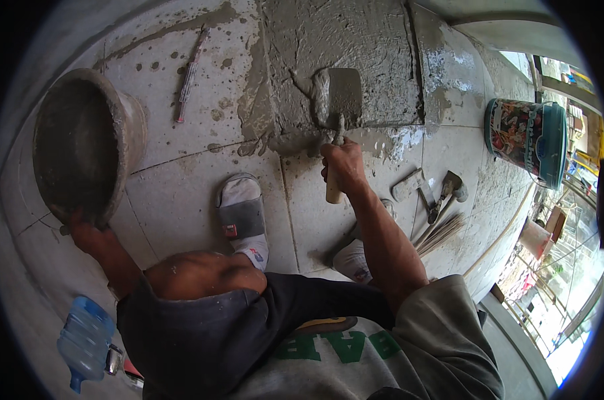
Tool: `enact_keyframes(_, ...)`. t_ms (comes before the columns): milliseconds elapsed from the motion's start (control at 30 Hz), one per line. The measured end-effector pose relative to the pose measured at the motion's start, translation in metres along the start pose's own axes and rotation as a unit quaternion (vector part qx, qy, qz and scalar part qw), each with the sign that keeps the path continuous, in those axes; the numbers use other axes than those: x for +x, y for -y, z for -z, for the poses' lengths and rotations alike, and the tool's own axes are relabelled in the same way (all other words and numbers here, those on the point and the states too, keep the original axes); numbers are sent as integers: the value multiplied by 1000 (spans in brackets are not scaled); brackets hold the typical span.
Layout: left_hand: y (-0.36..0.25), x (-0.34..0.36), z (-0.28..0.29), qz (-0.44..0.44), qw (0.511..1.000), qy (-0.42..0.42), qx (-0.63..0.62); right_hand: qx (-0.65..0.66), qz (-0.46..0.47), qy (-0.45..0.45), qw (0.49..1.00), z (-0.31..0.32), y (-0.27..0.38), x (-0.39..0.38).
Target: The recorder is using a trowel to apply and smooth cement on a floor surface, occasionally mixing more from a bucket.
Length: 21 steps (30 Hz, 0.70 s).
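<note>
My right hand (344,163) is closed round the pale handle of a trowel (346,95). The trowel's flat rectangular blade lies on a bed of wet grey mortar (375,40), with a lump of mortar along its left edge. At the left, a large mortar-stained basin (130,127) is tipped on its side, its mouth turned toward me. My left hand (85,230) grips the near part of its rim, and some fingers are in shadow inside. Dark residue coats the basin's inside.
A level-like striped stick (192,77) lies on splattered floor tiles. At the right are a hammer (449,190), other hand tools, a bundle of thin sticks (442,233) and a printed bucket (522,137). A blue water bottle (85,337) is at the lower left.
</note>
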State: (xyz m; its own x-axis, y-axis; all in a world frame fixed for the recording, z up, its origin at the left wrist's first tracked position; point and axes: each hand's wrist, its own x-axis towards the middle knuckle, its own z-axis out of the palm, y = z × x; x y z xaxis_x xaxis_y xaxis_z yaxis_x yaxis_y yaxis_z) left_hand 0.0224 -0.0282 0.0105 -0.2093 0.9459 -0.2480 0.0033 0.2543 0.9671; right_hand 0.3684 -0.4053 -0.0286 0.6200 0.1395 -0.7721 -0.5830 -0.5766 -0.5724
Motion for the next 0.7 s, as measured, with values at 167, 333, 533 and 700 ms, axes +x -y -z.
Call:
enact_keyframes(167, 16, 19, 29, -71, 996, 27, 38, 17, -21, 43, 999, -5, -2, 3)
enact_keyframes(333, 26, 21, 49, -333, 833, 98, 431, 25, -4, 61, 998, -39, -6, -3)
enact_keyframes(533, -13, -20, -16, 7, 997, -66, 25, 22, -10, 64, 998, -47, -8, -1)
enact_keyframes(700, -7, -16, -13, -5, 998, -48, 34, 13, -10, 78, 997, -44, -10, 2)
